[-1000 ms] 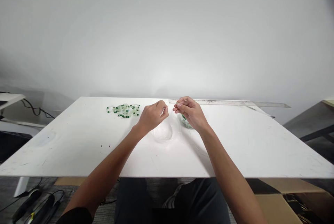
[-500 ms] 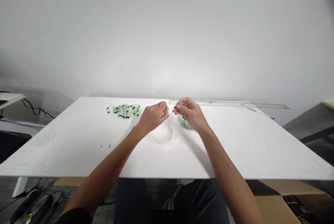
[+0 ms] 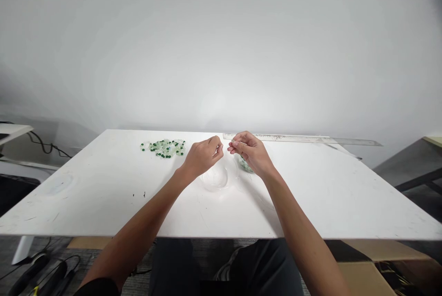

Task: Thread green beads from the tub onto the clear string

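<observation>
My left hand (image 3: 204, 154) is closed in a pinch above a clear round plastic dish (image 3: 214, 179); what its fingertips hold is too small to make out. Facing it across a small gap, my right hand (image 3: 249, 149) pinches what looks like a tiny pale bead (image 3: 232, 140) between thumb and forefinger. Behind and below the right hand, a clear container of green and pale beads (image 3: 244, 165) is partly hidden. A heap of loose dark green and pale green beads (image 3: 167, 148) lies to the left of my left hand.
A long clear ruler (image 3: 293, 138) lies along the back edge of the white table (image 3: 328, 194), sticking out past its right side. Two small dark bits (image 3: 144, 194) lie left of my left forearm. An open cardboard box (image 3: 366, 277) stands below at the right.
Both hands keep nearly the same pinched poses, their fingertips slightly shifted. The whole view has tilted a little, so the table appears slightly lower.
</observation>
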{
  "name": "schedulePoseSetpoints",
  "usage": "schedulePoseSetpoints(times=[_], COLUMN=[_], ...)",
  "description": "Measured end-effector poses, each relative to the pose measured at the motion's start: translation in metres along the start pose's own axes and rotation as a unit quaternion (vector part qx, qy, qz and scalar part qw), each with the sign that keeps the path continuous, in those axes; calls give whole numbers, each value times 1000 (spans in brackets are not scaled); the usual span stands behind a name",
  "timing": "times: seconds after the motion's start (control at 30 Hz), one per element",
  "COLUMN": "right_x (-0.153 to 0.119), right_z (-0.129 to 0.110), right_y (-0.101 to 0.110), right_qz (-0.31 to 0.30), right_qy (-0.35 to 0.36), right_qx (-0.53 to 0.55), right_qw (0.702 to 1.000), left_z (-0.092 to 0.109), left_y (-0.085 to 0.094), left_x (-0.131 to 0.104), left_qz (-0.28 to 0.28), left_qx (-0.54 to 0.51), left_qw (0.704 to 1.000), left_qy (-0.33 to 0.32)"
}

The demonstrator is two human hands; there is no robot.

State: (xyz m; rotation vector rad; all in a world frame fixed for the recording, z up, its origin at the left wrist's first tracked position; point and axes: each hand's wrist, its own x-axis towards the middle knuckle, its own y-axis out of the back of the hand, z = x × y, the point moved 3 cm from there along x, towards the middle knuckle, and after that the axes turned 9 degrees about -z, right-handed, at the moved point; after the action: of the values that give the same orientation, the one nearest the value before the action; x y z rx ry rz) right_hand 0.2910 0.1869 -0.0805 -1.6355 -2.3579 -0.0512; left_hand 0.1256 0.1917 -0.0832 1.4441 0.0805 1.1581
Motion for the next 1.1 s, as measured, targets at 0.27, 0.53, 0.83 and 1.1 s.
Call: schedulePoseSetpoints(times=[0.27,0.53,0.83,1.1], right_x=[0,1,1,1], right_z=[1,3,2,5], right_y=[1,2,1,3], right_qz=[1,-7,-4,-13], right_qy=[0,7,6,16], right_qx=[3,13,11,7], right_qw=[1000,1000,1000,1000], left_z=[0,-1,1,2], left_y=[0,0,-1,1], left_x=[0,1,1,1], left_qz=[-7,-18,-30,-40], left_qx=[-4,5,15,22], left_qw=[1000,1000,999,999], left_qy=[13,24,21,23])
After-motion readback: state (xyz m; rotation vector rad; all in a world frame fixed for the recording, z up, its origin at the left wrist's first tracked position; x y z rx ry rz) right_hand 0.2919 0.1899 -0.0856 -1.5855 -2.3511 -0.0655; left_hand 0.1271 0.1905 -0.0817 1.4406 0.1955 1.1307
